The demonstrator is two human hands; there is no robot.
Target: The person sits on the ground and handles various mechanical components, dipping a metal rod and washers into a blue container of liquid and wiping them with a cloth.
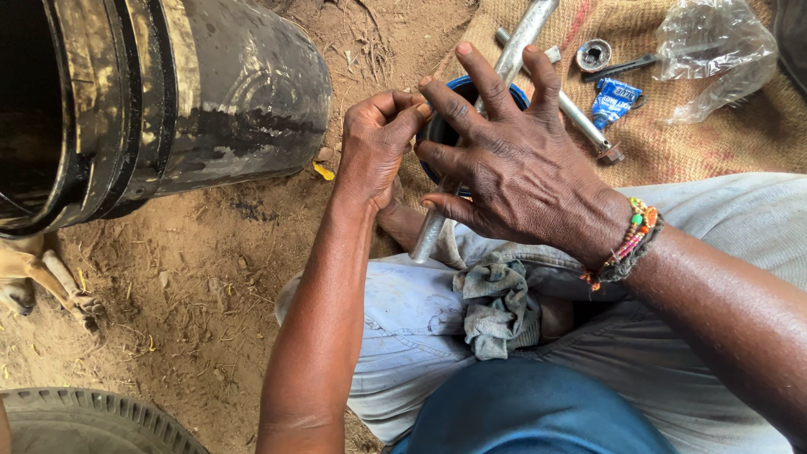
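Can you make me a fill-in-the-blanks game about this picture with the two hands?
1. The right hand, fingers spread, wears a bracelet of coloured ____ at the wrist.
2. The big black barrel lies on its ____.
3. A crumpled grey ____ rests on the person's lap.
4. The metal pipe passes under the ____ hand.

Missing words: beads; side; rag; right

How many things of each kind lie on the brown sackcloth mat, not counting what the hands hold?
Small blue sachet: 1
Clear plastic bag: 1
Small round metal cap: 1
Dark slim tool: 1
Thin metal rod: 1
Total: 5 on the mat
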